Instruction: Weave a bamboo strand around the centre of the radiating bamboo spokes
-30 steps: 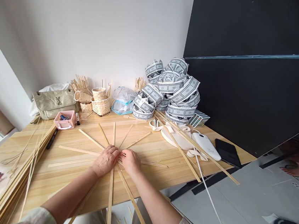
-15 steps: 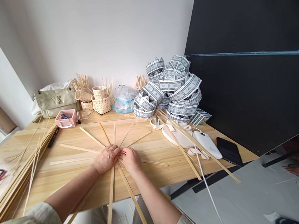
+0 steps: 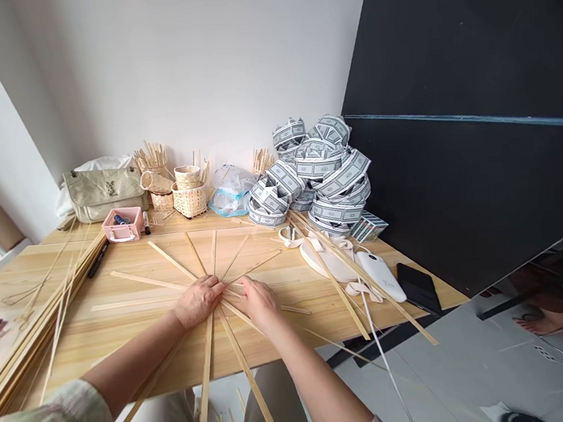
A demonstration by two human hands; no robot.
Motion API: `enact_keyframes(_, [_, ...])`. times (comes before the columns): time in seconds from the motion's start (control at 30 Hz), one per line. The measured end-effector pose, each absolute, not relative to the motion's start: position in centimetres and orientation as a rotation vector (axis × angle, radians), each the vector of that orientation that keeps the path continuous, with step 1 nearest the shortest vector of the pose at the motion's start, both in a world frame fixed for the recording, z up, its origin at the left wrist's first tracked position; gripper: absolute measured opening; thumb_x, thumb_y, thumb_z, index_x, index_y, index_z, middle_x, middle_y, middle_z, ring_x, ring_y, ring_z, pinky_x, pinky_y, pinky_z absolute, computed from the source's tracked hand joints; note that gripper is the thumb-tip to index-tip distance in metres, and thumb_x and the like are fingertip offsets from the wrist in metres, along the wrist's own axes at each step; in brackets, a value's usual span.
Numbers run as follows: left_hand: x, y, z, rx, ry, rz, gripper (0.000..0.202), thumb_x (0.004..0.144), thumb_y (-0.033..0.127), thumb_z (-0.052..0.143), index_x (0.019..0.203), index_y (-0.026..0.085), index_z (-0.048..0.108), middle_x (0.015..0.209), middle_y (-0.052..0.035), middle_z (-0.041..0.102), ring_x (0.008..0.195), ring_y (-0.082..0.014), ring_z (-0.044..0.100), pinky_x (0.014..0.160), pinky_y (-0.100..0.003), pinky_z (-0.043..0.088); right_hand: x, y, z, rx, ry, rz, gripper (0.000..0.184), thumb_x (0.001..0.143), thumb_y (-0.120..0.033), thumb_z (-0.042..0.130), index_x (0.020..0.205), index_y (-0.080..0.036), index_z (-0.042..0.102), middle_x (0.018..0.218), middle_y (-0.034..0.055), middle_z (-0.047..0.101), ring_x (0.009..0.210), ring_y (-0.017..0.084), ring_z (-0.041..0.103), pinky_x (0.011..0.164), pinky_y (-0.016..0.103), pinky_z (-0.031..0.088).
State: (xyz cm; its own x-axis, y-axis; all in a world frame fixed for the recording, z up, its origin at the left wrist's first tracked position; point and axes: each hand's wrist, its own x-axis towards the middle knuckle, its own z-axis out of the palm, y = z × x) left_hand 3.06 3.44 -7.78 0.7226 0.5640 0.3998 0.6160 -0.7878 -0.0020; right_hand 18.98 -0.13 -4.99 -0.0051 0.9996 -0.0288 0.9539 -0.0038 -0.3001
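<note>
Several flat bamboo strips (image 3: 176,265) fan out in a star on the wooden table (image 3: 123,328), crossing at one centre. My left hand (image 3: 198,302) lies flat on that crossing, fingers stretched out and pressing the strips down. My right hand (image 3: 257,299) rests just to the right of the centre, its fingers pinched on a thin strip (image 3: 319,336) that runs toward the table's front right edge. Two long strips (image 3: 205,373) reach past the front edge toward my lap.
A bundle of long strips (image 3: 31,318) lies along the left side. At the back stand a beige handbag (image 3: 103,189), a pink box (image 3: 122,224), small woven baskets (image 3: 189,197), a plastic bag (image 3: 233,189) and stacked patterned tape rolls (image 3: 323,180). A white device (image 3: 381,274) and black phone (image 3: 417,287) lie right.
My right hand has shifted slightly right and drawn a thin strip out toward the front right edge. The left hand stays on the centre.
</note>
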Motion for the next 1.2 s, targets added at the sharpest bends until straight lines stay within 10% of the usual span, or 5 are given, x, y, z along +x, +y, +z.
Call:
enact_keyframes(0.33, [2.8,3.8,-8.2,-2.853,-0.971,-0.612,0.024,0.085,0.035,0.038,0.082,0.016,0.051,0.077,-0.0047,0.051,0.076,-0.0174,0.048,0.071,-0.028,0.042,21.0,-0.9,-3.8,-2.064,-2.277,0.238,0.029,0.077,-0.013,0.041,0.104,-0.022,0.046,0.087,0.0042,0.061,0.080,0.016,0.055,0.061,0.024,0.032])
enact_keyframes(1.2, [3.0,3.5,-7.6,-2.830,-1.038,-0.493,0.021,0.084,0.033,0.040,0.084,0.015,0.051,0.082,-0.0061,0.052,0.080,-0.0188,0.050,0.071,-0.029,0.043,23.1,-0.4,-3.3,-2.017,-2.368,0.297,0.021,0.078,-0.020,0.035,0.085,-0.019,0.055,0.073,0.0039,0.059,0.061,0.013,0.046,0.052,0.024,0.021])
